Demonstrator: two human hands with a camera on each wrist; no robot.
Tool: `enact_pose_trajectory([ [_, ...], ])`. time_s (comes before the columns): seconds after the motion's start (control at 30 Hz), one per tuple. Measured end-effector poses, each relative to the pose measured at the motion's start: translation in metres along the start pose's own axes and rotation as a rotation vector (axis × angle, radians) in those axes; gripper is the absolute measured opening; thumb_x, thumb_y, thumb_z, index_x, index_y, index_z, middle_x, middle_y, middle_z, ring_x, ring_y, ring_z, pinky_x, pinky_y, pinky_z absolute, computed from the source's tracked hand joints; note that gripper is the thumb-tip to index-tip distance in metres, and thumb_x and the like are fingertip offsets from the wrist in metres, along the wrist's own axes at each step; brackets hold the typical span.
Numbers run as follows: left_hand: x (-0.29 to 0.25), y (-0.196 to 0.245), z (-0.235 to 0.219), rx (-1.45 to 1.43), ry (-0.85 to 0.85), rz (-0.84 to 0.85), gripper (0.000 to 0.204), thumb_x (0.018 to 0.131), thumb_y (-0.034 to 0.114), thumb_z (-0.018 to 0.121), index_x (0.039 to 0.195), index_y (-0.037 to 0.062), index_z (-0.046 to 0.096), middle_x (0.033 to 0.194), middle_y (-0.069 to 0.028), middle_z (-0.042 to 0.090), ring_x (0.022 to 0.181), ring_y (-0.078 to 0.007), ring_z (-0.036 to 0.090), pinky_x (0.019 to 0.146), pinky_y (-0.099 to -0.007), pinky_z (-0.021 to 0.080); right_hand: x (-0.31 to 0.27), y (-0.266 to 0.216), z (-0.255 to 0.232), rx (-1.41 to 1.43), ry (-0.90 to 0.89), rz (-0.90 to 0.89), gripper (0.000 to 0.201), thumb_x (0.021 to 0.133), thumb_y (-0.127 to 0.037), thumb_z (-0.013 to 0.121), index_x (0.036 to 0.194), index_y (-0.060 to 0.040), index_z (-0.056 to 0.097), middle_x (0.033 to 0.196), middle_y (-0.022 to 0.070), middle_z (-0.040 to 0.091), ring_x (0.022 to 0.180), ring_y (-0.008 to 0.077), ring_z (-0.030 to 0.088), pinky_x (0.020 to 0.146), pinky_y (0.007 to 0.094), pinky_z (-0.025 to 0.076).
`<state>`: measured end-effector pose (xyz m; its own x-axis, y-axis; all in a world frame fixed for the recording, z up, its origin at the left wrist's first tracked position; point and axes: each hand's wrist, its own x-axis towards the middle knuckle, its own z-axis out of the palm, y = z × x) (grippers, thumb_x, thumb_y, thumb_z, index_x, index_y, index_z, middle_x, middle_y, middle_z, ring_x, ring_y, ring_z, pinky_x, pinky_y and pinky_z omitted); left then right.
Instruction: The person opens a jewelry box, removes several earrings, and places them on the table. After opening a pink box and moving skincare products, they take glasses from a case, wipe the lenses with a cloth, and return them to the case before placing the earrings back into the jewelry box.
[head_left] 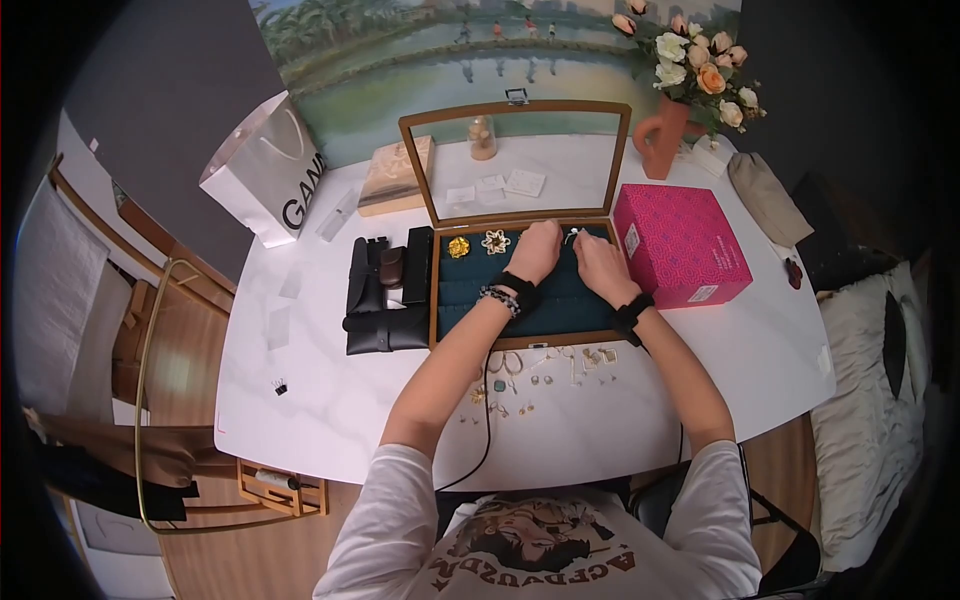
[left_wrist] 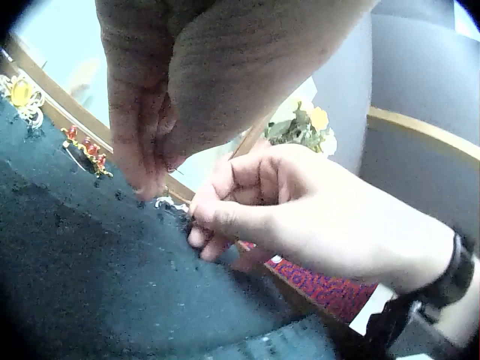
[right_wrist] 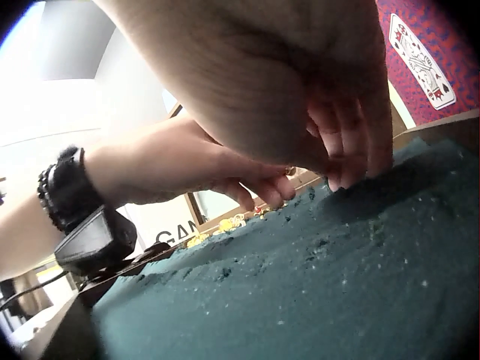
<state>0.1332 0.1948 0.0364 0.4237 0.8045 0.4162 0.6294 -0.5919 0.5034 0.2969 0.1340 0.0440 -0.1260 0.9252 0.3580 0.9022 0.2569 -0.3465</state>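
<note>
Left hand point(head_left: 537, 250): fingers slightly bent, bunched, tips down at teal padding point(head_left: 468, 285); hold, if any, cannot be told. Better to steady padding lightly there, keep piece level. Silvery piece point(left_wrist: 171, 202) between both hands' fingertips, near back frame. Right hand point(head_left: 602, 270): thumb and finger closed, pinching piece's edge. Fingers hide its underside; details blurred.

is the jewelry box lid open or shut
Open: the glass lid stands raised at the back of the box, with the dark green lining exposed below it.

Small whitish ornament point(left_wrist: 171, 202), open box point(head_left: 435, 290).
</note>
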Motion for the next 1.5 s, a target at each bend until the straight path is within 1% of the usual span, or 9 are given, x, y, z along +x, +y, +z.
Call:
enact_pose_trajectory([
  [0.23, -0.035, 0.037, -0.056, -0.268, -0.034, -0.003, 0.012, 0.093, 0.008, 0.063, 0.086, -0.0002, 0.069, 0.08, -0.0197, 0.072, 0.081, -0.0397, 0.072, 0.075, -0.0461, 0.058, -0.015, 0.005, -0.006, 0.18, 0.047, 0.09, 0.011, 0.099, -0.003, 0.054, 0.093, 0.0034, 0.061, 0.084, 0.0235, 0.071, 0.083, 0.0425, 0.071, 0.073, 0.0501, 0.055],
  [0.3, -0.063, 0.055, -0.067, -0.252, -0.106, 0.08, 0.013, 0.096, 0.01, 0.062, 0.089, 0.0013, 0.069, 0.079, -0.0156, 0.073, 0.074, -0.0334, 0.073, 0.07, -0.0415, 0.056, -0.016, 0.002, -0.019, 0.234, 0.036, 0.087, 0.013, 0.1, -0.007, 0.056, 0.095, 0.0032, 0.063, 0.086, 0.0248, 0.071, 0.086, 0.0443, 0.071, 0.075, 0.0527, 0.055],
  [0.5, -0.159, 0.119, -0.071, 0.066, -0.403, 0.268, 0.005, 0.089, 0.007, 0.064, 0.089, 0.0024, 0.066, 0.084, -0.0154, 0.07, 0.085, -0.0341, 0.071, 0.072, -0.0434, 0.057, -0.009, 0.008, -0.015, 0.242, 0.04, -0.02, 0.01, 0.096, -0.009, 0.062, 0.095, 0.0001, 0.068, 0.091, 0.0237, 0.073, 0.09, 0.0442, 0.07, 0.079, 0.0533, 0.056],
  [0.6, -0.194, 0.124, -0.064, 0.184, -0.389, 0.443, 0.008, 0.081, 0.004, 0.064, 0.088, 0.001, 0.067, 0.08, -0.0138, 0.07, 0.087, -0.0312, 0.072, 0.071, -0.0409, 0.059, -0.003, 0.004, -0.01, 0.139, -0.078, 0.005, 0.008, 0.093, -0.008, 0.064, 0.091, -0.0017, 0.069, 0.092, 0.0234, 0.073, 0.091, 0.0434, 0.07, 0.079, 0.0533, 0.056],
  [0.97, -0.212, 0.104, -0.058, 0.258, -0.384, 0.332, 0.004, 0.084, 0.004, 0.065, 0.087, 0.0009, 0.064, 0.085, -0.0117, 0.068, 0.09, -0.0286, 0.07, 0.073, -0.0391, 0.06, 0.007, 0.029, 0.006, 0.059, -0.011, -0.069, 0.008, 0.088, 0.0, 0.059, 0.08, -0.0007, 0.063, 0.086, 0.0254, 0.068, 0.088, 0.0468, 0.067, 0.079, 0.0558, 0.053],
  [1.03, -0.214, 0.102, -0.056, 0.225, -0.372, 0.311, 0.004, 0.086, 0.005, 0.065, 0.087, 0.0008, 0.064, 0.086, -0.012, 0.067, 0.09, -0.029, 0.069, 0.073, -0.0396, 0.06, 0.007, 0.029, -0.005, 0.078, 0.018, 0.028, 0.005, 0.086, 0.002, 0.062, 0.084, 0.0028, 0.067, 0.085, 0.0231, 0.071, 0.088, 0.0417, 0.071, 0.079, 0.0483, 0.055],
  [1.3, -0.212, 0.105, -0.072, 0.007, -0.367, 0.213, 0.011, 0.092, 0.013, 0.069, 0.089, 0.0036, 0.063, 0.087, -0.0123, 0.068, 0.089, -0.0335, 0.069, 0.075, -0.0448, 0.058, -0.015, 0.016, -0.039, 0.173, -0.146, 0.033, 0.011, 0.09, 0.001, 0.062, 0.096, 0.0062, 0.07, 0.088, 0.0232, 0.073, 0.083, 0.0371, 0.074, 0.073, 0.0445, 0.057],
  [1.37, -0.206, 0.113, -0.088, -0.001, -0.36, 0.176, 0.012, 0.092, 0.014, 0.07, 0.091, 0.0042, 0.065, 0.087, -0.0119, 0.069, 0.089, -0.0333, 0.07, 0.074, -0.0451, 0.057, -0.024, 0.005, -0.047, 0.31, -0.02, -0.042, 0.013, 0.093, 0.001, 0.062, 0.103, 0.0052, 0.068, 0.082, 0.0179, 0.072, 0.075, 0.0281, 0.073, 0.068, 0.0392, 0.056],
  [1.5, -0.183, 0.096, -0.132, 0.005, -0.245, 0.033, 0.014, 0.092, 0.019, 0.073, 0.095, 0.0052, 0.069, 0.086, -0.0112, 0.072, 0.087, -0.0334, 0.07, 0.074, -0.0446, 0.057, -0.076, -0.032, -0.075, 0.535, -0.125, -0.028, 0.014, 0.097, -0.001, 0.063, 0.111, 0.0013, 0.063, 0.074, 0.0053, 0.063, 0.066, 0.0094, 0.062, 0.062, 0.0279, 0.05],
])
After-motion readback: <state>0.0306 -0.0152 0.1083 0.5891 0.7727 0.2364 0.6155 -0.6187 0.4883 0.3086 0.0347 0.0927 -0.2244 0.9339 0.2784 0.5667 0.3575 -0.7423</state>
